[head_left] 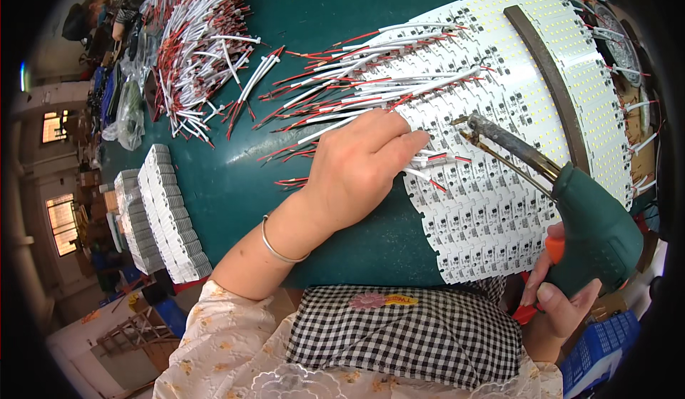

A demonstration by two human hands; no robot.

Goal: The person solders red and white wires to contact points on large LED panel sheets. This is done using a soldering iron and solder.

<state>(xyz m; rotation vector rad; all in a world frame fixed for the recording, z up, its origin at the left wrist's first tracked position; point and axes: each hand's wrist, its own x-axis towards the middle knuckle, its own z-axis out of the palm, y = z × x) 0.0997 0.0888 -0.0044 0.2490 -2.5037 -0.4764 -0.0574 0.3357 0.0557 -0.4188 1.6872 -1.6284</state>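
Left hand (360,167): one, palm down at the near-left edge of the board sheet; fingers (407,142) curled, pressing a white-and-red wire lead (435,160) onto the boards.
Right hand (560,303): one, at the near right corner of the table, closed around the grip of the soldering gun (571,210), thumb beside its orange trigger.
Soldering gun: one, green body, dark barrel slanting up-left; its tip (462,121) sits over the boards just right of the left fingertips.
LED board sheet (499,85): one large curved spread of white panels, too many to count, filling the right half of the table to its far right edge; one dark curved bar (546,71) lies across it.
Wire leads on sheet (371,71): dozens, fanned over its left edge.
Loose wire pile (196,42): one heap, far left of the table.
Stacked boards (168,213): about three rows, near left edge.
Green table (235,178): bare strip between stacks and left hand, and another at far centre.
Bracelet (275,246): one, left wrist.
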